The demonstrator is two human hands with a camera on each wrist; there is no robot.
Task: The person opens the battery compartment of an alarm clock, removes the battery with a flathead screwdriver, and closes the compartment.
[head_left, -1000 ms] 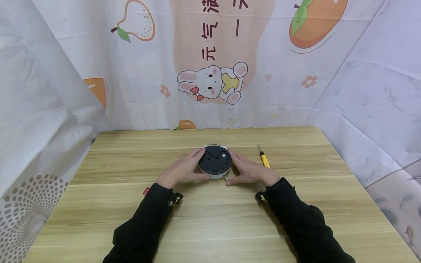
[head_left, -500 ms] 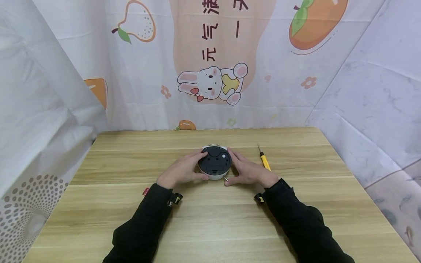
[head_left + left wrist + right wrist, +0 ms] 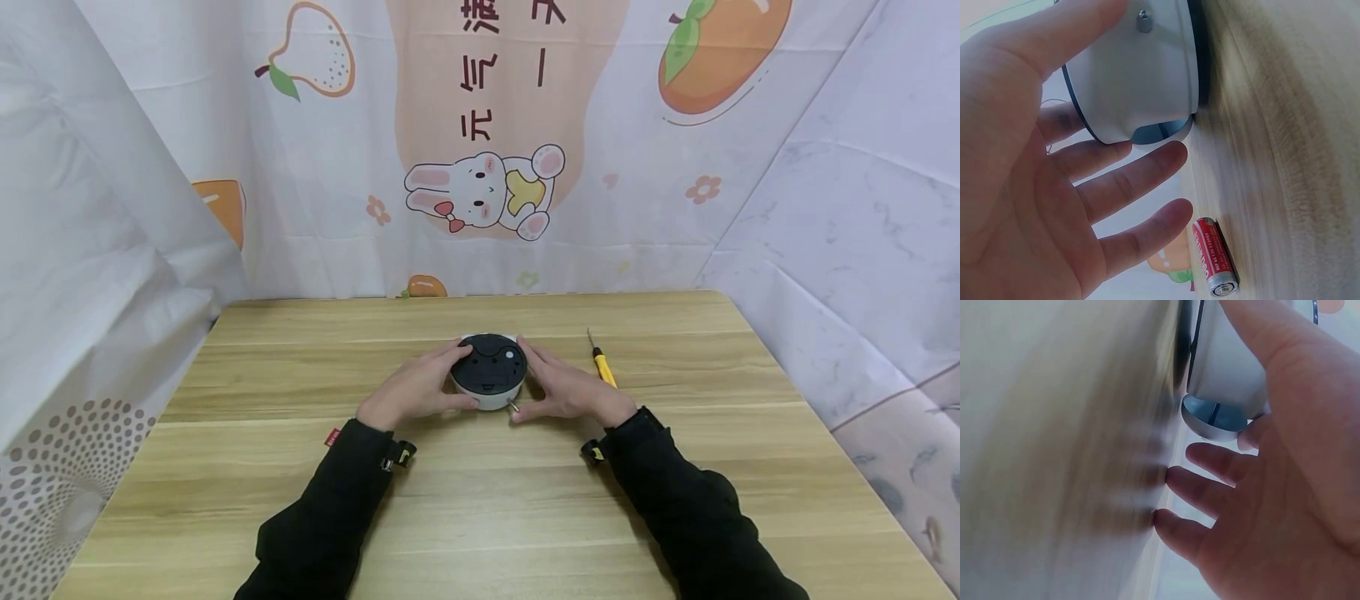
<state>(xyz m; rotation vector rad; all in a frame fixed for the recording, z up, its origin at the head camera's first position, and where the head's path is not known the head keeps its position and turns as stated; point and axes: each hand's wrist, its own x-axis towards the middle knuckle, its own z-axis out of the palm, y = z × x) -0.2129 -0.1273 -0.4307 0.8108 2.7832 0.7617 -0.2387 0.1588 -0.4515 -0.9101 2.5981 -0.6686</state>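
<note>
A round twin-bell alarm clock (image 3: 489,371), white with a black back, lies face down near the middle of the table. My left hand (image 3: 416,388) grips its left side, index finger over the edge of the black back and thumb low on the near side. From the right my right hand (image 3: 566,392) holds it, index finger along the far rim and thumb beside a small metal foot (image 3: 514,407). In the left wrist view the white casing (image 3: 1132,75) shows another metal foot (image 3: 1144,22). A bell (image 3: 1213,419) shows under the casing in the right wrist view.
A screwdriver (image 3: 604,367) with a yellow handle lies behind the right wrist, tip pointing away. One red battery (image 3: 1214,257) rests on the table past the left fingertips; the left hand hides it from the head view. A printed curtain (image 3: 300,167) hangs behind the table.
The clock has tipped slightly, showing more of its white near side and less of its far edge. My left index fingertip has slid a little further onto the black back.
</note>
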